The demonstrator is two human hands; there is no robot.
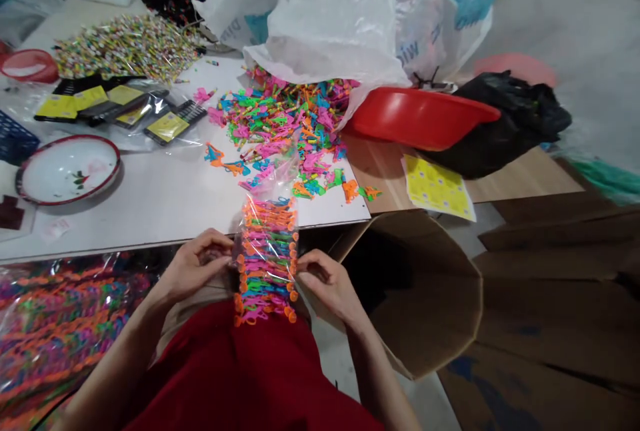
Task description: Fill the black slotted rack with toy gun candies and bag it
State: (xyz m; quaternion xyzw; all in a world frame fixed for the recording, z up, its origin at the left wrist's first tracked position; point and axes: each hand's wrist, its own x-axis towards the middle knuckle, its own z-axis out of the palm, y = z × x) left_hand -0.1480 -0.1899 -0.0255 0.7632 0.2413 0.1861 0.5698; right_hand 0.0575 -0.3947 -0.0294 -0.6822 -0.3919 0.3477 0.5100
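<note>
A clear plastic bag (pixel 269 257) hangs over the table's front edge toward my lap. Stacked rows of small plastic pieces in pink, green, blue and orange show inside it, with round orange ends along both sides. My left hand (pixel 203 264) is closed in a pinch on the bag's left edge. On the opposite side, my right hand (pixel 327 281) pinches the right edge between thumb and fingers. The bag's upper end lies on the white tabletop (pixel 165 184), close to a heap of loose colourful plastic pieces (pixel 285 117).
An open cardboard box (pixel 445 284) stands right of my lap. A red basin (pixel 425 117), yellow sheet (pixel 440 187) and black plastic bag (pixel 515 111) are at the right. Leftward are an enamel bowl (pixel 70 167), black-and-yellow packets (pixel 120 107) and filled bags (pixel 65 331) below the table.
</note>
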